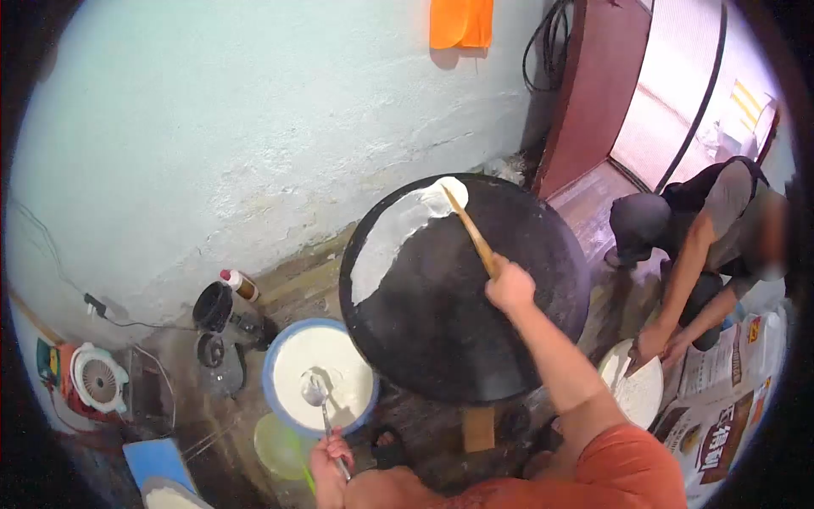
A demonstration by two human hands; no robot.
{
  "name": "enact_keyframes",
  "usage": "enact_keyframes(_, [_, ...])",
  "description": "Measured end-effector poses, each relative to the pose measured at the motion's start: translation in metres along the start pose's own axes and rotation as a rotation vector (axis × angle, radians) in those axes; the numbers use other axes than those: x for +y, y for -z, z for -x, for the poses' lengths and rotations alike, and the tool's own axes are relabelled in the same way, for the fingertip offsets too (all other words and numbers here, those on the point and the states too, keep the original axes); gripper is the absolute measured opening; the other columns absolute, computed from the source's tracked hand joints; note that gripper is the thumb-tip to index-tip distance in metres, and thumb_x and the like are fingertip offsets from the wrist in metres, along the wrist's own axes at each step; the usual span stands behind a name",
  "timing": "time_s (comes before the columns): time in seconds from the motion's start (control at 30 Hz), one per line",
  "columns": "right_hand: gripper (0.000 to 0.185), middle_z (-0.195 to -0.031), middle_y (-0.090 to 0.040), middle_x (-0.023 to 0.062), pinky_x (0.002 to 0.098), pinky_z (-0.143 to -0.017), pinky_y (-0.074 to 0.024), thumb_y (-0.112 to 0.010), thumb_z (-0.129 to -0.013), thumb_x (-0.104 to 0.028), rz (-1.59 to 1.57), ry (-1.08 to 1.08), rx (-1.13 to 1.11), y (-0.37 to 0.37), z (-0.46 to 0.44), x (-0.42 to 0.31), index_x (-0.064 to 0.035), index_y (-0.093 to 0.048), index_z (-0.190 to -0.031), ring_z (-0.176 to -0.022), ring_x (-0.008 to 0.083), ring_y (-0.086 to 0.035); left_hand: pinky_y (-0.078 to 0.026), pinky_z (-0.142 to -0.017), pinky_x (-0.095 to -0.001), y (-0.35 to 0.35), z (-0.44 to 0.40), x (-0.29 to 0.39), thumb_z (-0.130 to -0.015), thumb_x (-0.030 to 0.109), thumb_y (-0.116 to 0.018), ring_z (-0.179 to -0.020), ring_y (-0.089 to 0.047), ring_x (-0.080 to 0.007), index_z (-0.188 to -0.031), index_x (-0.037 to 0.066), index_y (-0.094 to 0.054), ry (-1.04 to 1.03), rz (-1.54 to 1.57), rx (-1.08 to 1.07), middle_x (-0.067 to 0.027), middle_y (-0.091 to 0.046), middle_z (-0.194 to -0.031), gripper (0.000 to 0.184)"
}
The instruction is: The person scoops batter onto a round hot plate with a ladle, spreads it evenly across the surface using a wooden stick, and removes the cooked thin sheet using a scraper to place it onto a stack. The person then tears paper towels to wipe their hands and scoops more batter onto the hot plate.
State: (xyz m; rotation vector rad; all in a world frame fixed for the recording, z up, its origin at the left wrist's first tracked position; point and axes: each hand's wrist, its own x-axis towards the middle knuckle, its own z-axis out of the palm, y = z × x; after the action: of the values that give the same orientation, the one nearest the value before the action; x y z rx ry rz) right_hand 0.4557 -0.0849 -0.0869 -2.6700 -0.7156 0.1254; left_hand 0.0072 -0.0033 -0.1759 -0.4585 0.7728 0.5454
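Observation:
My right hand (pixel 511 287) is closed round the handle of a wooden batter spreader (pixel 476 233). The spreader's far end rests in white batter (pixel 386 242) near the back rim of a large round black griddle (pixel 475 331). The batter makes a curved band from the left side to the back of the griddle. My left hand (pixel 331 458) grips the handle of a metal ladle (pixel 315 388). The ladle's bowl is over a blue-rimmed basin (pixel 270 390) of white batter; whether it touches the batter I cannot tell.
A co-worker (pixel 708 220) bends at the right, hands over a round white-topped container (pixel 629 386). Printed sacks (pixel 721 424) lie beside it. On the left stand a small fan (pixel 100 382), a black container (pixel 214 307), a bottle (pixel 242 286) and a pale green bowl (pixel 281 447).

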Motion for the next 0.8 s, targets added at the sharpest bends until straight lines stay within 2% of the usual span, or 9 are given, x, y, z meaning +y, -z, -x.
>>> enact_keyframes(0.07, [0.054, -0.095, -0.056, 0.0169, 0.0400, -0.073, -0.0484, -0.054, -0.069, -0.012, -0.120, 0.081, 0.030, -0.028, 0.012, -0.015, -0.0153, -0.044, -0.122, -0.083, 0.0325, -0.060, -0.038, -0.041, -0.0218, 0.001, -0.007, 0.003, -0.089, 0.020, -0.039, -0.047, -0.043, -0.0084, -0.100, -0.004, -0.051, -0.053, -0.014, 0.025, -0.0008, -0.046, -0.064, 0.029])
enact_keyframes(0.17, [0.050, -0.096, -0.055, 0.0154, 0.0408, -0.069, -0.0495, -0.051, -0.073, -0.013, 0.127, 0.272, -0.034, -0.027, 0.003, -0.040, -0.0064, -0.041, -0.122, -0.082, 0.0309, -0.061, -0.039, -0.042, -0.0228, -0.007, -0.001, -0.005, -0.088, 0.019, -0.038, -0.047, -0.043, -0.0093, -0.099, -0.004, -0.052, -0.019, 0.028, 0.018, -0.0001, -0.045, -0.062, 0.028])
enact_keyframes(0.27, [0.052, -0.095, -0.054, 0.0161, 0.0415, -0.067, -0.0493, -0.053, -0.075, -0.017, 0.224, 0.100, 0.050, -0.026, -0.049, 0.011, -0.0068, -0.039, -0.124, -0.078, 0.0313, -0.060, -0.039, -0.041, -0.0227, 0.001, 0.003, 0.000, -0.090, 0.022, -0.037, -0.047, -0.044, -0.0091, -0.099, -0.002, -0.051, -0.017, 0.009, 0.016, -0.0004, -0.044, -0.062, 0.030])
enact_keyframes(0.37, [0.055, -0.095, -0.054, 0.0177, 0.0420, -0.070, -0.0490, -0.053, -0.074, -0.017, 0.080, 0.056, 0.112, -0.028, -0.011, 0.022, -0.0063, -0.036, -0.126, -0.080, 0.0325, -0.060, -0.039, -0.042, -0.0228, 0.002, -0.001, 0.007, -0.090, 0.022, -0.037, -0.047, -0.043, -0.0091, -0.097, -0.002, -0.051, -0.007, -0.014, -0.013, 0.0001, -0.043, -0.059, 0.029])
enact_keyframes(0.43, [0.057, -0.097, -0.052, 0.0197, 0.0438, -0.073, -0.0480, -0.052, -0.072, -0.013, -0.017, -0.022, -0.017, -0.018, 0.031, -0.008, -0.0046, -0.034, -0.126, -0.080, 0.0342, -0.060, -0.039, -0.041, -0.0226, -0.005, -0.004, 0.003, -0.088, 0.019, -0.037, -0.046, -0.043, -0.0092, -0.097, -0.003, -0.051, -0.044, 0.006, 0.039, 0.0005, -0.041, -0.056, 0.028])
enact_keyframes(0.47, [0.056, -0.097, -0.052, 0.0198, 0.0433, -0.069, -0.0490, -0.052, -0.072, -0.012, -0.030, 0.162, -0.066, -0.024, 0.044, -0.012, -0.0032, -0.034, -0.125, -0.080, 0.0339, -0.061, -0.039, -0.041, -0.0226, -0.007, -0.006, 0.001, -0.088, 0.019, -0.037, -0.046, -0.043, -0.0092, -0.097, -0.003, -0.051, -0.037, 0.002, 0.040, 0.0005, -0.041, -0.056, 0.028])
enact_keyframes(0.53, [0.054, -0.096, -0.053, 0.0182, 0.0418, -0.065, -0.0499, -0.051, -0.075, -0.011, 0.165, 0.298, -0.048, -0.024, 0.031, -0.015, -0.0034, -0.034, -0.125, -0.077, 0.0318, -0.061, -0.040, -0.041, -0.0220, -0.006, -0.005, 0.000, -0.087, 0.017, -0.038, -0.045, -0.043, -0.0091, -0.097, -0.002, -0.051, -0.062, -0.020, 0.064, 0.0007, -0.042, -0.057, 0.026])
enact_keyframes(0.67, [0.051, -0.092, -0.055, 0.0147, 0.0401, -0.063, -0.0502, -0.051, -0.077, -0.013, 0.253, 0.006, 0.016, 0.004, -0.011, 0.037, -0.0070, -0.036, -0.125, -0.076, 0.0299, -0.061, -0.041, -0.041, -0.0213, -0.006, -0.003, 0.003, -0.085, 0.017, -0.039, -0.045, -0.043, -0.0090, -0.097, -0.002, -0.052, -0.036, -0.126, 0.011, 0.0004, -0.043, -0.057, 0.026])
enact_keyframes(0.8, [0.056, -0.096, -0.054, 0.0186, 0.0441, -0.071, -0.0485, -0.053, -0.073, -0.012, -0.026, -0.014, 0.031, -0.004, 0.022, 0.015, -0.0013, -0.035, -0.125, -0.081, 0.0344, -0.060, -0.041, -0.042, -0.0215, -0.005, -0.010, 0.003, -0.084, 0.016, -0.041, -0.045, -0.043, -0.0091, -0.097, -0.002, -0.054, -0.019, 0.006, 0.037, -0.0004, -0.045, -0.058, 0.026])
